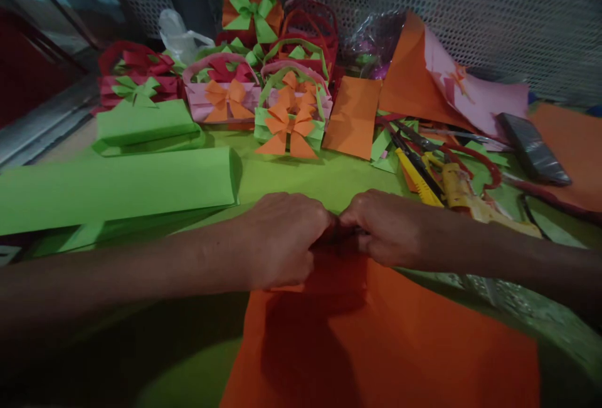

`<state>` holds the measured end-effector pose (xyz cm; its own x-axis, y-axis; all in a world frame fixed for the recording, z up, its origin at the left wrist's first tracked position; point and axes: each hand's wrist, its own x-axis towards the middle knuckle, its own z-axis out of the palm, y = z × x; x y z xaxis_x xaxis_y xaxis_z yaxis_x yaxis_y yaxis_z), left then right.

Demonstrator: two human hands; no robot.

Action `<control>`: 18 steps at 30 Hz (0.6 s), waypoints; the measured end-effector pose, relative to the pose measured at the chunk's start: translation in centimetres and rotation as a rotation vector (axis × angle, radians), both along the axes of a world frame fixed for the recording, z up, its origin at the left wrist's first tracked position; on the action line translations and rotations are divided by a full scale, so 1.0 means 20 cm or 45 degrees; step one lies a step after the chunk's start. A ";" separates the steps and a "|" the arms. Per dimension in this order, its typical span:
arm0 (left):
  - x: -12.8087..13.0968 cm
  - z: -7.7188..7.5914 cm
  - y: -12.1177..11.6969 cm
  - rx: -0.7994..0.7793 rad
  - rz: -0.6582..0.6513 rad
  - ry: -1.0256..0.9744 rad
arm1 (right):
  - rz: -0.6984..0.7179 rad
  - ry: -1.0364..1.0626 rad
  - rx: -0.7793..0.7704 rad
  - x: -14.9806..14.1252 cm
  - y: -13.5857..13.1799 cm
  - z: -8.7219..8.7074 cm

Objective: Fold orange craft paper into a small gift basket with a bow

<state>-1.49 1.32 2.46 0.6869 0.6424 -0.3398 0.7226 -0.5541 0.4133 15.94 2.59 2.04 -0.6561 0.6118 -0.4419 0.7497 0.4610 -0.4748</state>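
Observation:
A large orange paper sheet (423,345) lies in front of me, its far end folded up. At that far end my left hand (286,239) is closed, thumb and fingers pressed on the paper. Close beside it my right hand (388,226) is closed too, pinching the same edge. The knuckles of both hands almost meet, and the fingertips and the pinched part are mostly hidden in shadow. Beneath the sheet spreads a green paper surface (254,173).
Several paper baskets with bows (289,123) stand at the back. Folded green paper (117,185) lies left. To the right are a yellow cutter (418,176), a glue gun (463,192), red-handled scissors (489,163), a dark wrapped block (533,148) and orange sheets (352,116). A perforated panel (493,13) rises behind.

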 end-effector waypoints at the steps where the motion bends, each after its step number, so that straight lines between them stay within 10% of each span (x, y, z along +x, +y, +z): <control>1: -0.01 0.00 0.01 -0.018 0.006 -0.043 | -0.007 0.028 0.015 0.01 -0.01 0.01; 14: -0.05 0.04 0.12 -0.720 0.196 -0.356 | -0.215 0.063 0.352 0.04 -0.03 0.16; 18: -0.06 0.04 0.12 -0.630 0.261 -0.419 | -0.253 0.095 0.353 0.06 -0.01 0.15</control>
